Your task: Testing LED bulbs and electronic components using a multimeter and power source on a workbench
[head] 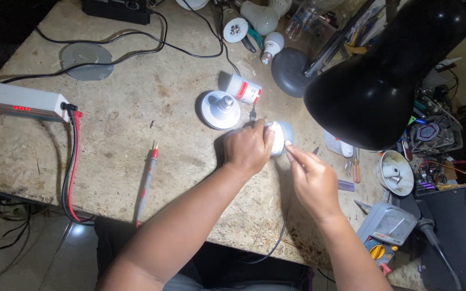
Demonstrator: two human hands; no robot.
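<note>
Head view looks down on a worn, pale desk (136,108) under a black lamp (384,70). Both hands meet near the middle of the desk on a small white bulb part (278,137), lit brightly by the lamp. The left hand (248,148) is closed around the part from the left, fingers wrapped over its top, grasping it. The right hand (311,180) comes in from the right with its fingertips (288,146) pinched against the part's right edge; what, if anything, is between those fingertips is too small to tell. A thin black wire (279,237) runs from under the hands toward the near edge of the desk.

Just beyond the left hand lies a round white bulb base (220,109), face up, and beside it a white cylinder with a red band (244,89), on its side. Farther back sit several white bulbs (260,21). A red probe (148,183) lies well left of the hands, pointing away from the person. At the far left a white box meter (21,101) with a red display has red and black leads (71,172) dropping over the near edge. A grey metal disc (87,60) lies at the back left. To the right of the hands are a screwdriver (356,167), a white cone-shaped reflector (396,172) and a grey multimeter (386,225), amid a clutter of tools.
</note>
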